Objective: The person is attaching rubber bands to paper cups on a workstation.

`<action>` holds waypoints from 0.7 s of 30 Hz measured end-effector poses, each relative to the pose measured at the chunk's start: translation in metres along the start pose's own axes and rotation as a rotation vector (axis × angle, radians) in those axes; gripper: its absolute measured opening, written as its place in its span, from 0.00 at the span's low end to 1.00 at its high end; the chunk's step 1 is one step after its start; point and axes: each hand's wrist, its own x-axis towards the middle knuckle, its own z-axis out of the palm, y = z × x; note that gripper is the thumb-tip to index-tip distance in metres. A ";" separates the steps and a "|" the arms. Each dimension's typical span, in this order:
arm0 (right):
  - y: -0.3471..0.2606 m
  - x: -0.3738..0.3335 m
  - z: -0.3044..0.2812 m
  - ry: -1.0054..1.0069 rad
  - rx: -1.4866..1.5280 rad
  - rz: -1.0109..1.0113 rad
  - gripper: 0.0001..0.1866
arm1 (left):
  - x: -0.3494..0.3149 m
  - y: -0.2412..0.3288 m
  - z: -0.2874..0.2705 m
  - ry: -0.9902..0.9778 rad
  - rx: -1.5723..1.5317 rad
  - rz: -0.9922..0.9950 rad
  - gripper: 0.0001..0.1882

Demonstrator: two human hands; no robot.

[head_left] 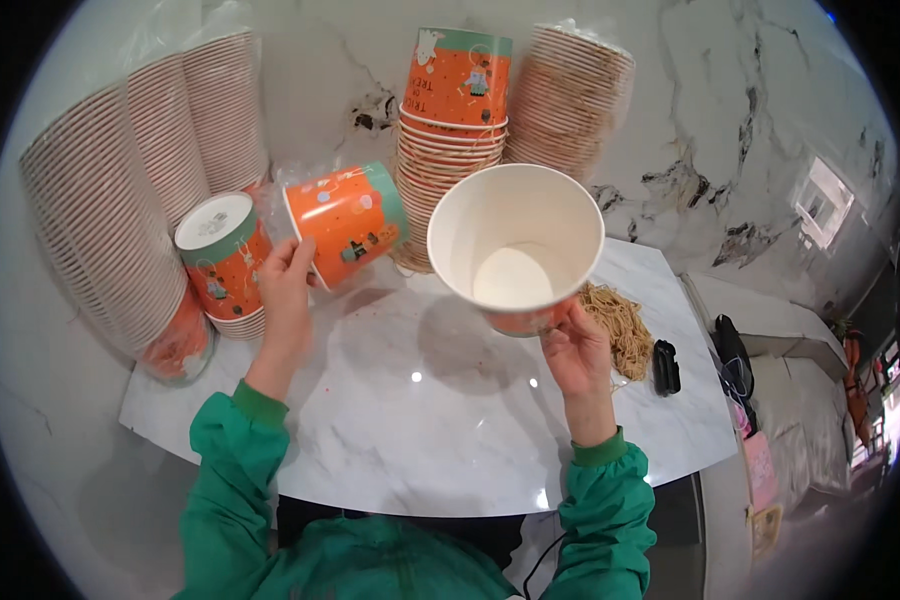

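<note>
Probably light and easily dented, the orange tub, best held by its firmer rim, tilts beyond the left hand's pinching fingers; the white-lined tub opens above the right hand's fingers, gripping its outer wall.

One cup in the left hand, another cup in the right hand. Toward the tabletop's left edge, three wrapped stacks and one short stack; far edge, one upturned stack and a fourth wrapped stack; right edge, one strand pile.

Bright light dots the table with glare — the corners are black.
</note>
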 end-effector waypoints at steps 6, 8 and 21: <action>0.018 0.003 0.004 0.022 -0.083 0.039 0.14 | 0.025 -0.010 -0.011 0.010 0.619 0.513 0.13; 0.015 0.002 -0.002 0.016 -0.140 0.026 0.12 | 0.023 -0.017 -0.011 0.021 0.621 0.501 0.13; 0.023 -0.008 0.017 -0.037 -0.154 0.005 0.24 | 0.041 -0.040 -0.040 0.070 -0.290 -0.162 0.09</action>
